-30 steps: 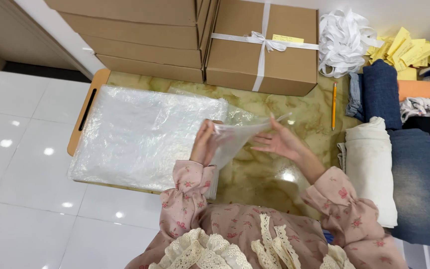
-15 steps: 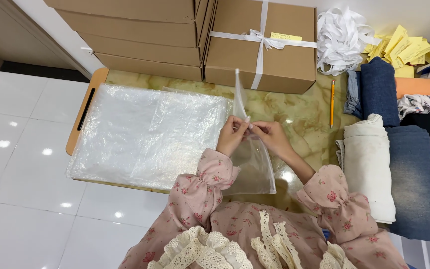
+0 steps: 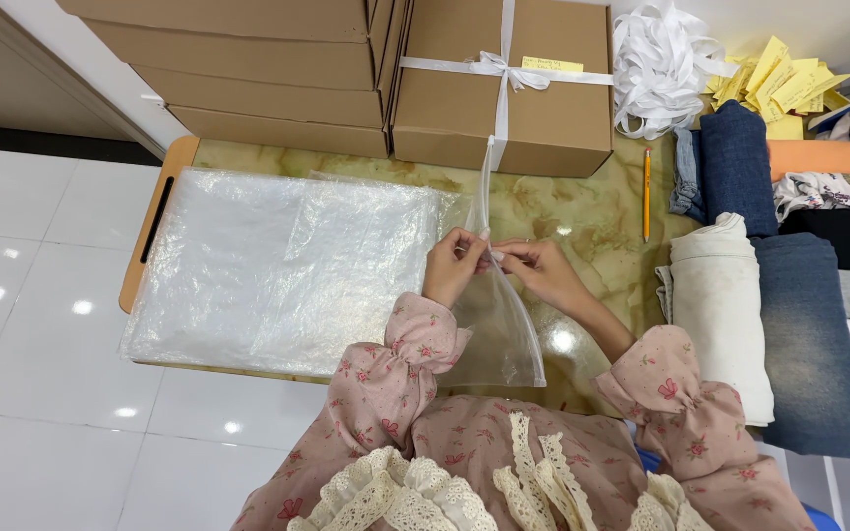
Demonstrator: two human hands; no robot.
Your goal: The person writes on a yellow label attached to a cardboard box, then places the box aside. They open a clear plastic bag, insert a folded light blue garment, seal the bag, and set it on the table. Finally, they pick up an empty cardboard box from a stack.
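Since the earlier frames the clear bag has been turned on edge, upright. Left hand and right hand meet over the table, both pinching its edge. Left lies a plastic stack; beyond, a ribboned box.

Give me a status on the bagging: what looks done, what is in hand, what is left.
Done: one brown box is closed and tied with white ribbon. In hand: the left hand and right hand pinch the top edge of an empty clear plastic bag held upright. Left: nothing is in that bag, the folded clothes lie unbagged, and a stack of clear bags waits on the tray.
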